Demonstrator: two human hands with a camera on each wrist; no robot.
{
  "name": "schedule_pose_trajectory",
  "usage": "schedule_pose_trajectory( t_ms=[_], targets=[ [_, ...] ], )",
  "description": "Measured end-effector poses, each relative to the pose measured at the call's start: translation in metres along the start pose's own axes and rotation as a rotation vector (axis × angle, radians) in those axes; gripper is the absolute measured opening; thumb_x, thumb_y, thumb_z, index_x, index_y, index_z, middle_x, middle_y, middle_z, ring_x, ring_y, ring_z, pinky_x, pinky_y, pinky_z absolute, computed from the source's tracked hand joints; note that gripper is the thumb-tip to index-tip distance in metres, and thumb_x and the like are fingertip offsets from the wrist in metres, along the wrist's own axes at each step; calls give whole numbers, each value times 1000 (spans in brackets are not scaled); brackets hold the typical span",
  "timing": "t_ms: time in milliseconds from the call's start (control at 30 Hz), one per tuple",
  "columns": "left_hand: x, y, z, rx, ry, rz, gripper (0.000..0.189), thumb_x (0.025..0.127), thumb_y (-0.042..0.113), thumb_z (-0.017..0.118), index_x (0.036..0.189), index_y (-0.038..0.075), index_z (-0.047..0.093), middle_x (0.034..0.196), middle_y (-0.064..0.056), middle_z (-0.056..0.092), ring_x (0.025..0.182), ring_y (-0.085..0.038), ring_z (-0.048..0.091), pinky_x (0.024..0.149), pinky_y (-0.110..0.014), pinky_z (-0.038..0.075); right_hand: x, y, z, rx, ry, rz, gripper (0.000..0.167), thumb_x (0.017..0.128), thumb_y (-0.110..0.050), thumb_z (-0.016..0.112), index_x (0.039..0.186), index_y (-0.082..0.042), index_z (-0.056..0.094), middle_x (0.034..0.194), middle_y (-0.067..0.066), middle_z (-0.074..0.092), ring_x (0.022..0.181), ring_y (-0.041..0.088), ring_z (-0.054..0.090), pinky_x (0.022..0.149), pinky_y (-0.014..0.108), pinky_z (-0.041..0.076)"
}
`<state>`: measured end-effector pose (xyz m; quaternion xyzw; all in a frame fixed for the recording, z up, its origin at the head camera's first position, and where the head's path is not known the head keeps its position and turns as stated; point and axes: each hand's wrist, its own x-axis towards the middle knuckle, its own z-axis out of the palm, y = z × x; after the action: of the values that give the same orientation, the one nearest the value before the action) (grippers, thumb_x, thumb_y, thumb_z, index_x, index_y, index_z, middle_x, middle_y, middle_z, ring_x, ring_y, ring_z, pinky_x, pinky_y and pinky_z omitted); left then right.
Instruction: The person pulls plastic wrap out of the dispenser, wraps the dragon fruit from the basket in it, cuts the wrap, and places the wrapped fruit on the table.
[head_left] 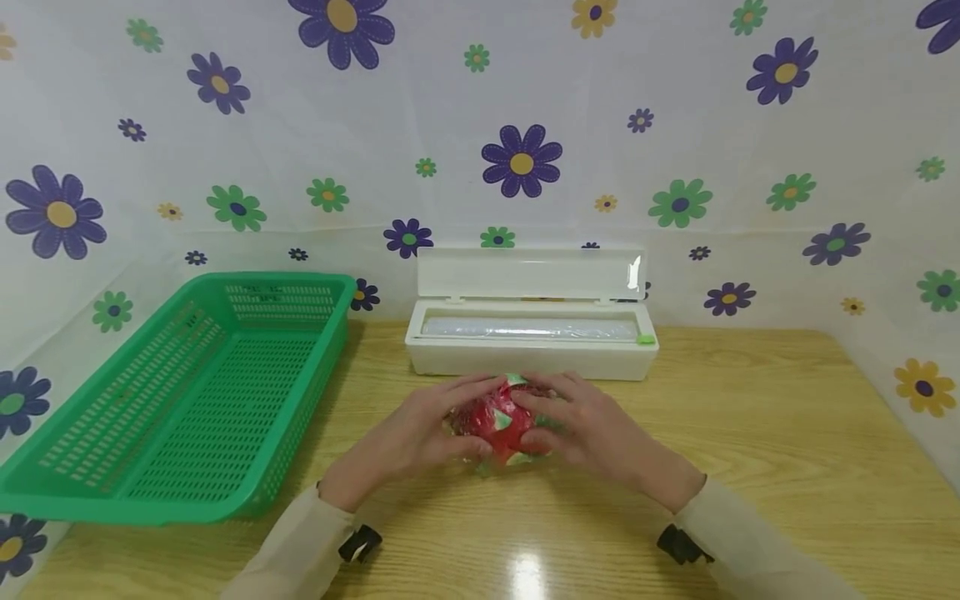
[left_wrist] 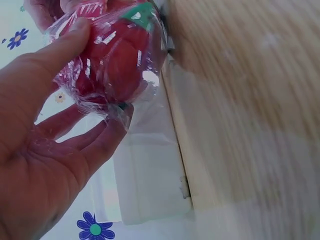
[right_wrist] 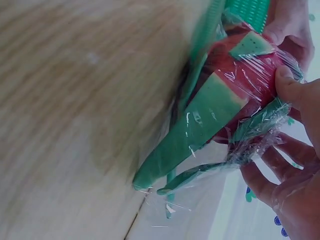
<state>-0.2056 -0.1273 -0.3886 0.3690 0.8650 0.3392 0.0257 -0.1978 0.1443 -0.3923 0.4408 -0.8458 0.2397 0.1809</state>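
Observation:
A red dragon fruit (head_left: pixel 495 423) with green scales is covered in clear cling film, held just above the table in front of the white box. My left hand (head_left: pixel 420 429) grips its left side, thumb in front and fingers behind. On the right side, my right hand (head_left: pixel 592 429) holds it with curled fingers. In the left wrist view, film wrinkles tightly over the red skin (left_wrist: pixel 117 65). Long green scales (right_wrist: pixel 195 125) stick out under the film in the right wrist view, with bunched film near the right fingertips. The fruit's underside is hidden in the head view.
Behind the fruit stands a white cling film dispenser (head_left: pixel 525 362), its lid (head_left: pixel 525 273) raised, with a film roll (head_left: pixel 525 328) inside and a green slider (head_left: pixel 645 339). A green plastic basket (head_left: pixel 300 425) is at the left. Flowered cloth (head_left: pixel 450 108) hangs behind the wooden table (head_left: pixel 765 433).

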Motion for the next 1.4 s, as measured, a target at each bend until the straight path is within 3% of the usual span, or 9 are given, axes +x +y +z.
schedule_pose_trajectory(
  t_ms=[267,400,633,767,867,1067,1133,1267,1400],
  targets=[
    [9,0,-4,-127,-27,-100,63,96,36,71,153,27,48,148,0,59,123,-20,66,90,-27,60,12,10,-9,151,-98,106,44,92,-16,75,134,-4,67,136,17,64,125,33,62,101,47,56],
    [14,2,-8,-122,-62,-151,56,99,36,67,151,21,52,144,-6,62,118,-23,69,88,-27,61,18,12,-12,246,-148,190,35,98,-16,68,131,-2,68,131,15,67,121,30,65,98,45,58],
    [20,5,-10,-90,-120,-322,50,102,51,58,143,23,61,127,-7,73,114,-24,71,88,-35,60,19,20,-12,360,-250,355,32,106,-20,55,131,-5,68,126,10,71,114,26,68,93,41,59],
    [17,-2,-13,-128,-164,-315,53,101,52,57,147,25,57,138,-8,67,116,-26,70,89,-35,61,22,25,-9,420,-309,434,34,107,-23,52,136,-9,64,130,9,69,115,24,66,93,39,59],
    [10,-6,-21,-193,-212,-293,60,98,46,66,153,28,49,152,-6,55,126,-33,64,96,-42,59,24,26,-7,448,-333,465,35,108,-24,50,138,-11,63,130,9,69,112,23,65,91,38,59],
    [-6,-3,-34,-282,-313,-264,99,79,26,89,158,43,31,163,5,39,146,-35,44,112,-54,46,26,27,-6,473,-331,471,34,109,-23,48,138,-13,63,130,9,69,114,23,65,94,40,58],
    [-8,-4,-33,-259,-284,-233,92,82,25,86,157,42,35,161,4,43,142,-32,50,111,-50,49,25,27,-5,478,-321,462,34,109,-22,49,137,-12,63,130,9,69,115,23,65,95,40,58],
    [-7,-8,-28,-217,-143,-183,62,91,21,79,147,33,56,146,-2,62,120,-27,70,96,-37,59,24,27,-3,466,-292,426,32,108,-22,50,134,-9,66,125,9,71,112,22,66,90,36,58],
    [1,-11,-26,-169,-40,-232,40,89,19,81,127,28,73,124,-2,75,94,-16,76,80,-30,62,24,27,-2,445,-280,413,33,108,-23,50,132,-8,67,122,9,72,110,22,66,90,36,57]
  ],
)
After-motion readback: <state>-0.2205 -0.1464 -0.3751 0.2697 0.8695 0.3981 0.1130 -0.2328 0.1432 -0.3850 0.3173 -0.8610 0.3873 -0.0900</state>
